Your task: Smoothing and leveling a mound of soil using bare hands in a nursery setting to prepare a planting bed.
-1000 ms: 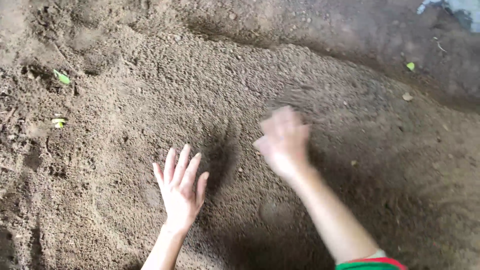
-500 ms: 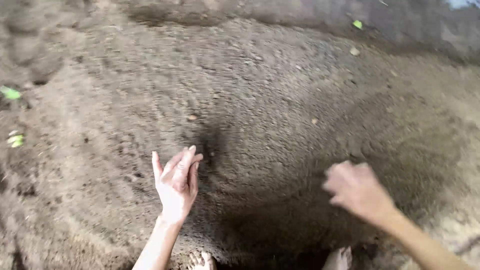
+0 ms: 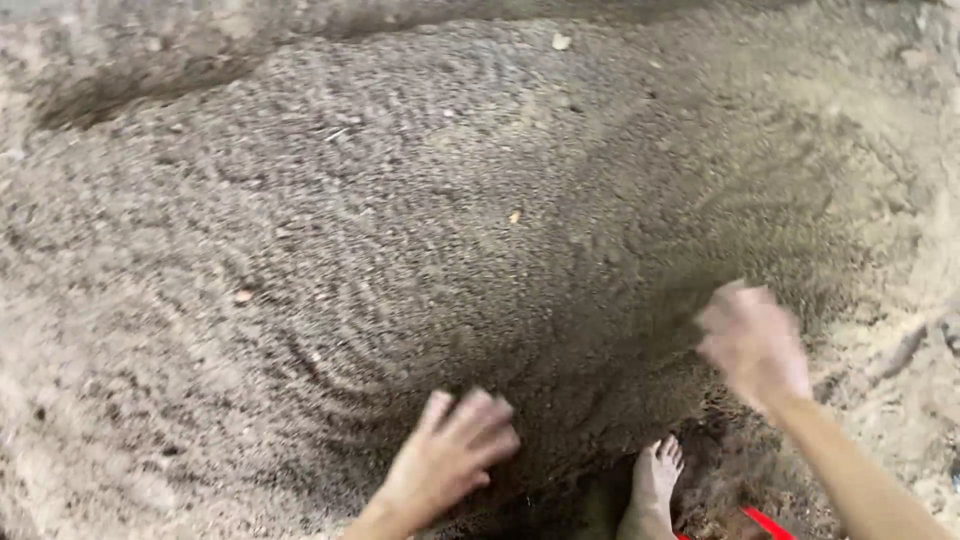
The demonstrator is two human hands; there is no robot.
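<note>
Both hands have dropped lower and swung rightward since half a second ago: the left hand (image 3: 447,462), which stood raised with fingers together, is now down on the near slope of the soil mound (image 3: 420,200), and the right hand (image 3: 752,342) has lifted off to the mound's right edge. The view has also tipped, so the mound fills most of the frame.

At the left hand the grip is loose, fingers a little spread and curled onto the soil, palm down, holding nothing that shows. The right hand is blurred with motion (too smeared to tell whether its grip is wide or closed on a pinch of soil); it hovers just above the mound's lower right flank, apart from the surface.

Curved finger tracks ring the slope just above the left hand, which reads as levelling or smoothing the loose soil by sweeps of the palms. A bare foot (image 3: 652,487) stands at the mound's near edge, between the two arms. By my judgement the next sweep calls for flat, light palms over the near slope, where a dark hollow sits by the foot.
</note>
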